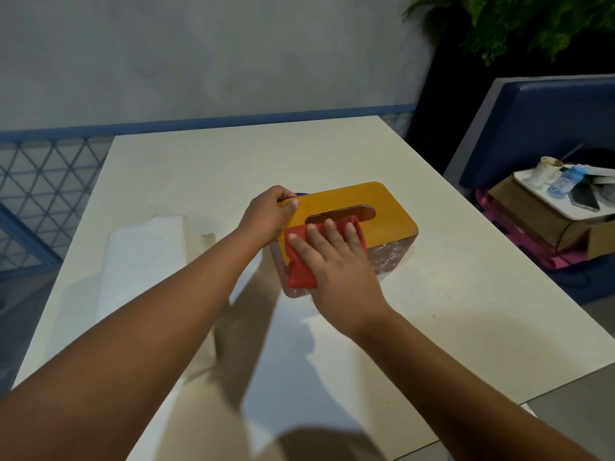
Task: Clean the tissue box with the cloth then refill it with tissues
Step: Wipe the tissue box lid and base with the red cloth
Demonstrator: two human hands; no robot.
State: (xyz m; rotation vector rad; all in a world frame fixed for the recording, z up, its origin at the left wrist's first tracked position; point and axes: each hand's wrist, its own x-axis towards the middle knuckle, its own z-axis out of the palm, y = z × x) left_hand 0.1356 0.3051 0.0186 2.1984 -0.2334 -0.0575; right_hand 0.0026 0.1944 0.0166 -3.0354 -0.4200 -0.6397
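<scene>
Left hand point(266, 216) grips box point(382, 207) end, fingers curled round lid edge. Right hand point(336, 261) flat, fingers straight, presses cloth point(298, 261) on lid. Tissues point(143, 254) lie left on table point(432, 294).

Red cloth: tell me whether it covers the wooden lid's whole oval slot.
No, the red cloth leaves most of the oval slot uncovered.

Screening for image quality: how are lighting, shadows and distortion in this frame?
Head view: dim, cool light; forearms cast hard shadows on the table; wide-angle slightly bows the table edges; right hand, red cloth and tissue box are sharp; plant corner nearly black.
</scene>
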